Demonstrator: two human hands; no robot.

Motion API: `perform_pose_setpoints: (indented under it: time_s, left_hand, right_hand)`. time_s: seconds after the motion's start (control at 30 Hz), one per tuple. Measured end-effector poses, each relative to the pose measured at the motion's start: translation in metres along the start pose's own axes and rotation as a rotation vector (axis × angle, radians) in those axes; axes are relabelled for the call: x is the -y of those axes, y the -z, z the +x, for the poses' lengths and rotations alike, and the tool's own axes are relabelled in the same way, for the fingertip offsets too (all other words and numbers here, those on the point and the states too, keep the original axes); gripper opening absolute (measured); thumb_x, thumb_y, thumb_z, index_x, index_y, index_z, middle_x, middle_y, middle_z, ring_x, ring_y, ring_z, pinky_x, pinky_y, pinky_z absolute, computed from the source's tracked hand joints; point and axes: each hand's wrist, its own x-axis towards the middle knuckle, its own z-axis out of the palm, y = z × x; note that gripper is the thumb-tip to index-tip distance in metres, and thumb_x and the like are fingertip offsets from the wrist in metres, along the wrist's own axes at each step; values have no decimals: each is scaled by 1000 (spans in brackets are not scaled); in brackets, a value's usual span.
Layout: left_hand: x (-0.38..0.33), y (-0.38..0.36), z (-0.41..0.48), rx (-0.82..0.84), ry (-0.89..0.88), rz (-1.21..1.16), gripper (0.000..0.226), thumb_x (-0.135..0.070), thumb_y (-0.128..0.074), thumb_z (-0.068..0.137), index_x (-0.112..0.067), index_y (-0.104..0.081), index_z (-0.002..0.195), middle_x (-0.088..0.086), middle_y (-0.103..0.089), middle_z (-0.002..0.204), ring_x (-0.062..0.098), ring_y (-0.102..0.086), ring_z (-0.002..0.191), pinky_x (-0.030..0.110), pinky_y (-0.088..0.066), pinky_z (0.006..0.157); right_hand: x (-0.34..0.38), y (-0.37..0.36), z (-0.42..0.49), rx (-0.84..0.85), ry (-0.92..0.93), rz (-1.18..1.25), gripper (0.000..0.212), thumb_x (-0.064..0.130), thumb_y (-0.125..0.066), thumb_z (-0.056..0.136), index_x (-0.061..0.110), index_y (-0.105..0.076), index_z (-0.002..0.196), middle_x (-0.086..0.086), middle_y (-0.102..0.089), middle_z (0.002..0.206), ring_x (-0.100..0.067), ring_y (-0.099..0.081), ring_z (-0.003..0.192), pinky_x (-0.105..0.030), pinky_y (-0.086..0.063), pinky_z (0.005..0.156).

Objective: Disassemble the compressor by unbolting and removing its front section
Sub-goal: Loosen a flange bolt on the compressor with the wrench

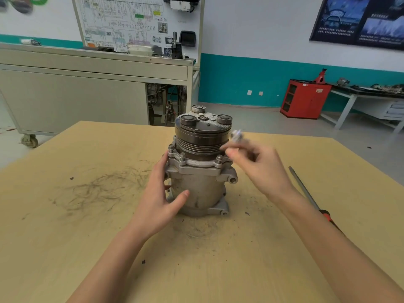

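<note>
The compressor (200, 189) stands upright on the table (65, 226).
Left hand (157, 197) lies straight-fingered against its body; right hand (260, 169), blurred, pinches a small shiny piece (237, 134) beside the pulley (201, 138).

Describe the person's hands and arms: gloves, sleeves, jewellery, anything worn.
Neither the left hand nor the right hand wears a glove. The left forearm and right forearm are uncovered as far as the frame's lower edge, so no sleeve shows. No watch, bracelet or ring is visible, though the right hand's fingertips are motion-blurred.
</note>
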Motion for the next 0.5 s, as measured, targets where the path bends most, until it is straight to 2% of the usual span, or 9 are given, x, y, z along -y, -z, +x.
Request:
perform_pose_setpoints:
  time_s: [0.07,0.13,0.17,0.23,0.3,0.43,0.5]
  left_hand:
    - [0,0,0,-1,-1,3,86,-43,-62,78,-65,-1,134,-20,-26,149,5,-37,133,22,-41,99]
    - [-1,1,0,-5,-5,1,86,-44,-62,78,-70,-1,131,-32,-25,144,1,-38,131,19,-40,98]
    - [-2,1,0,-5,-5,0,86,-44,-62,78,-73,0,129,-39,-23,141,-1,-37,130,17,-39,97]
    - [-2,1,0,-2,-3,-3,85,-45,-62,77,-76,0,127,-50,-17,135,-4,-36,129,17,-38,97]
    - [-2,1,0,0,-7,-2,85,-44,-62,77,-75,0,128,-50,-17,134,-4,-37,128,20,-39,99]
    - [-2,1,0,1,1,17,86,-47,-62,78,-74,1,128,-29,-24,144,-2,-35,131,23,-40,101]
    - [-2,1,0,3,6,23,86,-47,-62,78,-74,2,128,-25,-24,146,-3,-34,131,22,-39,101]
  right_hand:
    - [7,12,3,-89,-47,403,28,23,-40,98,17,-66,88,15,-37,50,-1,-31,46,-13,-31,45]
    - [15,25,9,-138,-29,805,34,23,-34,93,11,-64,83,11,-37,55,-5,-30,50,-17,-33,48]
    - [19,28,12,-163,8,925,35,22,-33,92,10,-65,81,8,-38,58,-7,-32,53,-19,-35,52]
    - [26,26,16,-190,67,1027,35,22,-33,97,9,-63,82,6,-40,62,-8,-34,57,-21,-35,59]
    - [32,14,19,-232,64,1095,35,22,-34,99,9,-60,80,4,-40,61,-8,-34,57,-20,-34,58]
    - [40,-8,26,-368,-86,1361,37,23,-35,101,11,-47,68,4,-34,54,-8,-30,48,-20,-32,52]
    - [41,-13,25,-436,-144,1414,39,25,-33,102,13,-41,66,4,-33,53,-8,-29,46,-21,-31,51]
